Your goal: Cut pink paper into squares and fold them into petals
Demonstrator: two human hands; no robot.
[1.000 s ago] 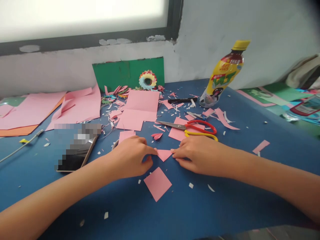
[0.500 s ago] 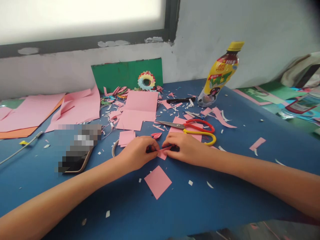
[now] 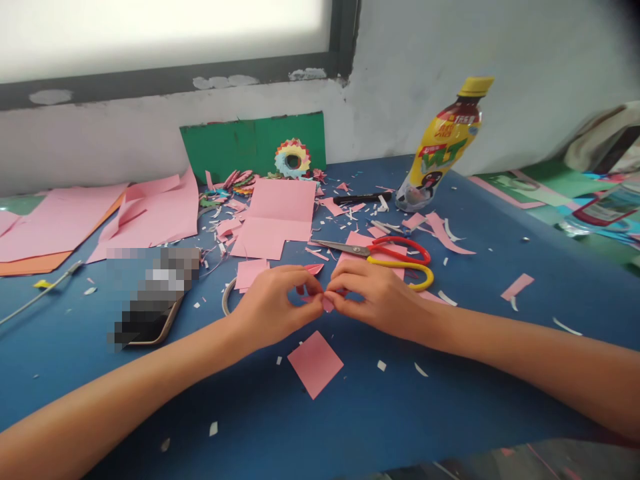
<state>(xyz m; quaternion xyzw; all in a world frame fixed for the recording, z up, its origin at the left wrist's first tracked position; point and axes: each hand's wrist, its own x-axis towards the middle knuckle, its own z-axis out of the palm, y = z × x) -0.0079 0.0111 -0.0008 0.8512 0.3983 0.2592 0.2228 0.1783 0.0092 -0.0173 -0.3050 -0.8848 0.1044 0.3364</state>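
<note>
"Change, then: what is different between the hands?"

"The small pink piece (image 3: 327, 305) shows as a flat triangle a second earlier, one hand at each end. Now its ends are drawn inward and only slivers of it are visible."

"And the hands themselves?"

"Both pinch it. The left hand (image 3: 277, 300) and the right hand (image 3: 385, 297) have come together, their fingertips touching or nearly so over the piece."

"Where does that put it?"

"Over the blue table (image 3: 300, 437), just beyond the pink square (image 3: 315, 365), which lies flat and loose. Whether the piece is lifted, nobody can tell from here. A folded pink shape (image 3: 316, 269) peeks out behind the left hand; the scissors (image 3: 369, 251) lie behind the right."

"Meaning what for the work?"

"Probably a fold in the making, not yet pressed flat. The creases are hidden, and a slip of either pinch could skew them."
</note>
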